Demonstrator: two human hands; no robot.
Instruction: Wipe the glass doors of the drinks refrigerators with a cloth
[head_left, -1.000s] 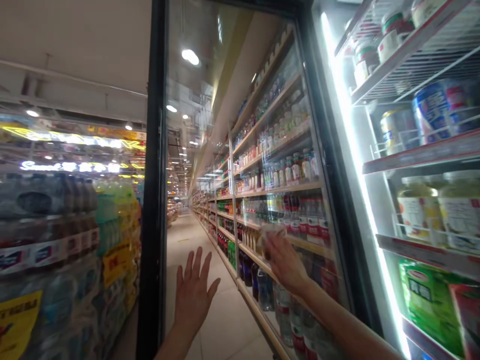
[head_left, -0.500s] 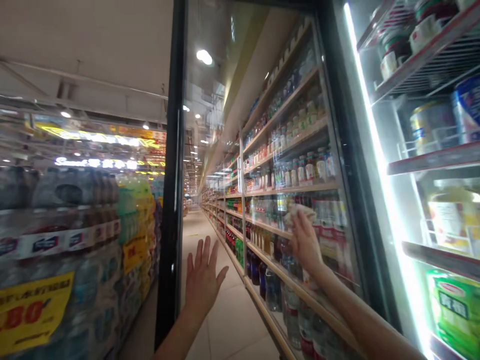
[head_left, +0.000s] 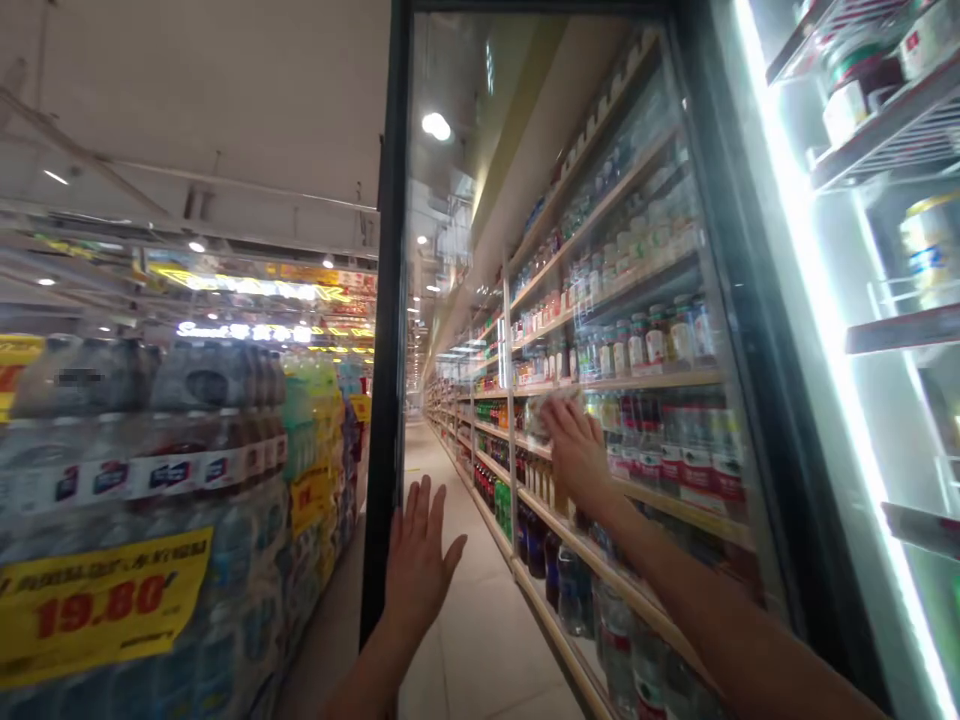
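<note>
A tall glass door with a black frame stands open in front of me, shelves of drinks showing in its pane. My left hand lies flat against the lower left of the glass beside the frame, fingers stretched out and holding nothing. Near the middle of the pane, my right hand presses a pale cloth to the glass. Most of the cloth is hidden under the fingers, which are slightly blurred.
Right of the door is a lit cooler with shelves of jars and cans. Wrapped packs of bottles are stacked at the left, bearing a yellow price sign. A tiled floor shows through the glass.
My right hand has slid the cloth leftward over the glass. The left hand stays spread on the door. My view has turned somewhat left, shifting the scene right.
</note>
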